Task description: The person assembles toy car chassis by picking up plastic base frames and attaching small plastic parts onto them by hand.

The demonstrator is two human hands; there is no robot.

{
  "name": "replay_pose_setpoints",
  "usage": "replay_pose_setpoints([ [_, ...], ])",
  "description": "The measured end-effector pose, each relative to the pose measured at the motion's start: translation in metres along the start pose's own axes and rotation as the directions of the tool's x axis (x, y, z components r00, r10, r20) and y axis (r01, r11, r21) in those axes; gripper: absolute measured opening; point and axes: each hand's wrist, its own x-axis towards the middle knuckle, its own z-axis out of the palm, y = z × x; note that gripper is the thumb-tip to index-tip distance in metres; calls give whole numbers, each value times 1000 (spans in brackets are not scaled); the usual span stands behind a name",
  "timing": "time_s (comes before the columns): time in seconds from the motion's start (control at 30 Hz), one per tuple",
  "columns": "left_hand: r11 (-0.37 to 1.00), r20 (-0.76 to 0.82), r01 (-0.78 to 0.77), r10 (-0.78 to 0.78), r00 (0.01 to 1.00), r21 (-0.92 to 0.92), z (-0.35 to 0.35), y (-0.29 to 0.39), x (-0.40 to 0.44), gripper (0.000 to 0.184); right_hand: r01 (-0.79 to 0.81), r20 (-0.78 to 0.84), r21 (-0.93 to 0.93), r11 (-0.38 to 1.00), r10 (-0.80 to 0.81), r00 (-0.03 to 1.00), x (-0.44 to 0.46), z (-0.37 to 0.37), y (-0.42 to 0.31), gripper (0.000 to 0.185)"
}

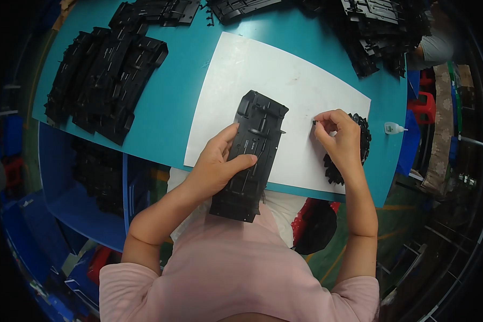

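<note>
My left hand [218, 163] grips a long black molded plastic tray-like part [256, 137] by its left side, thumb lying across its face. The part is tilted, its lower end over the table's front edge near my lap. At the right, my right hand [339, 137] is closed in a pinch on a small black piece [314, 123], too small to make out further. Under and beside that hand lies a heap of small black plastic pieces [365, 140], partly hidden by the wrist. A white sheet [300, 80] lies beneath both hands.
Stacks of similar black parts sit at the left [107, 80], and back right [381, 32] of the teal table [182, 70]. A small white bottle [393, 128] lies near the right edge. Below the left edge is a blue bin [80, 209] with black parts.
</note>
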Motion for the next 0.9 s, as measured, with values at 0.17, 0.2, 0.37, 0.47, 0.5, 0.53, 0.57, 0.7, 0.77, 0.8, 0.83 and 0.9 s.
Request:
replay_pose_setpoints([
  [0.17, 1000, -5, 0, 0, 1000, -21, 1, 0, 0, 41, 26, -9, -28, 999, -26, 1000, 0, 1, -3, 10],
  [0.2, 1000, 0, 6, -6, 1000, -24, 1, 0, 0, 41, 35, -13, -30, 999, -36, 999, 1, 1, -4, 10],
  [0.37, 999, 11, 8, -7, 1000, -32, 1, -1, 0, 40, 47, -10, -33, 998, -47, 999, 3, 1, -3, 10],
  [0.47, 1000, 8, 5, -5, 1000, -29, 2, -1, -1, 39, 0, 38, 11, 1000, 0, 999, 4, -5, 3, 8],
  [0.5, 1000, 8, 7, -7, 1000, -26, 2, -1, -2, 38, -173, 104, 231, 958, 153, 983, 4, -8, 5, 7],
  [0.53, 1000, 7, 6, -6, 1000, -27, 3, 0, -3, 38, -343, 201, 423, 839, 282, 938, 5, -12, 7, 7],
  [0.57, 1000, 19, 3, -3, 1000, -22, 4, 0, -4, 37, -366, 278, 561, 743, 248, 928, 5, -19, 6, 6],
  [0.7, 1000, 47, 0, 1, 999, -2, 11, 5, -6, 36, -445, 354, 764, 468, 273, 895, -1, -28, 5, 7],
  [0.77, 1000, 54, -8, 8, 999, -15, 14, 6, -5, 36, -484, 438, 825, 291, 210, 874, -2, -31, 6, 10],
  [0.8, 999, 59, -14, 16, 998, -28, 15, 5, -5, 36, -483, 437, 826, 292, 210, 875, -3, -31, 5, 10],
  [0.83, 1000, 58, -15, 17, 998, -28, 16, 5, -5, 36, -489, 453, 834, 256, 189, 871, -3, -32, 3, 10],
  [0.9, 999, 71, -36, 36, 997, -5, 17, 4, -4, 36, -495, 467, 841, 219, 166, 868, -3, -33, 0, 9],
])
